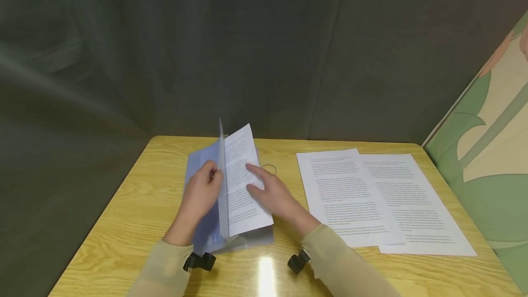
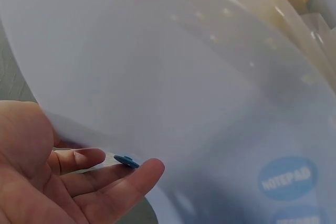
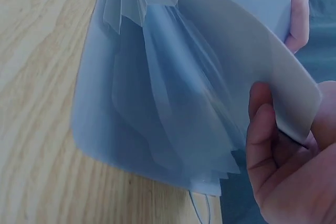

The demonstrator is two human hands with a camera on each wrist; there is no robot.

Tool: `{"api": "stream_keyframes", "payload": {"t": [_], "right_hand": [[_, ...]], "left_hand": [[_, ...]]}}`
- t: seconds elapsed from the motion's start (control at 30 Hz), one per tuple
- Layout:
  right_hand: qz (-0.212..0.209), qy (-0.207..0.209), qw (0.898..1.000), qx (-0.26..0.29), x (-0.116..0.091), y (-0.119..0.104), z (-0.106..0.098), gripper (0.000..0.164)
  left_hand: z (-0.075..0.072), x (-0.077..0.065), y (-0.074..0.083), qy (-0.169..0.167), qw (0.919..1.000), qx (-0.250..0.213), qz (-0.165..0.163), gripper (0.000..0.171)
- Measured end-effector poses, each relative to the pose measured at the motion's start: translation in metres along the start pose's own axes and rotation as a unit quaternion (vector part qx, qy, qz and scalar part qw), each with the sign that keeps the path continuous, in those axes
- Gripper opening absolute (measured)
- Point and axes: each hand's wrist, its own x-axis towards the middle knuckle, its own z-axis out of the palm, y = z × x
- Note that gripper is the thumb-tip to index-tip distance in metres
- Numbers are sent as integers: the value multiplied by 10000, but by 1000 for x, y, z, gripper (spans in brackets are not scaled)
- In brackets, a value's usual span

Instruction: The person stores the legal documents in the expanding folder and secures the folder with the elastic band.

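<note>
A translucent blue accordion file folder [image 1: 206,233] stands partly open on the table, its pleated pockets [image 3: 173,77] fanned out in the right wrist view. My left hand [image 1: 202,189] holds the folder's raised cover [image 2: 131,66] at its edge, fingers curled beside a small blue button [image 2: 126,161]. My right hand [image 1: 274,194] grips the printed paper [image 1: 241,187] by its right edge; the right wrist view has fingers [image 3: 261,129] on one side of it and the thumb partly hidden behind. The paper tilts against the pockets; whether its lower edge is inside one, I cannot tell.
Two overlapping printed sheets [image 1: 346,196] lie on the wooden table [image 1: 132,205] to the right. A thin elastic loop [image 1: 270,167] sticks out from the folder's right side. A dark curtain [image 1: 247,49] hangs behind the table, and a patterned panel [image 1: 495,150] stands at the right.
</note>
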Motion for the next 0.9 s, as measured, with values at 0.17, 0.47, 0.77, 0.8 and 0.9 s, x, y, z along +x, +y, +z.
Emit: {"api": "stream_keyframes", "payload": {"t": [0.17,0.47,0.77,0.8,0.9], "right_hand": [[-82,753,9959,501,-2,-4,-3,46],[-473,768,9959,3,2,-10,8,33],[-282,743,9940,-756,9,-9,12,32],[-256,716,9943,-742,9,-9,12,33],[-281,672,9954,-622,7,-9,11,34]], "left_hand": [[-1,0,2,11,10000,22,52,13],[3,-1,7,49,10000,-32,79,11],[4,-3,8,-91,9999,-58,135,11],[3,-3,8,-89,9999,-77,126,11],[1,-3,5,-109,9995,-300,40,12]]}}
